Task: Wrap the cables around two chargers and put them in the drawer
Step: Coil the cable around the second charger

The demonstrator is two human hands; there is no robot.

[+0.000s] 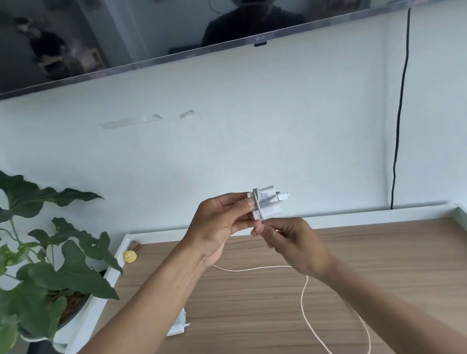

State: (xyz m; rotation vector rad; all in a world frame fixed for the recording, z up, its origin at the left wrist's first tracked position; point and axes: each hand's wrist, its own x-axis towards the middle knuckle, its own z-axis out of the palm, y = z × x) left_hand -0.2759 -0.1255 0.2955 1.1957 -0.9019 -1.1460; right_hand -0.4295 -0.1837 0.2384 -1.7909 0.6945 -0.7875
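Above the wooden desk (407, 274), with left hand (219, 221) curled round the white charger (268, 205) and right hand (293, 245) pinching the cream cable (249, 269), pull each turn snug, letting slack on the desk feed freely.

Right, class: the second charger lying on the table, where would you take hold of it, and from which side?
Its white blocky body, pinched across the sides from above, I'd say. The second charger lies on the table, partly hidden by the left forearm, and a small prong seems to stick out rightward, so avoid that end.
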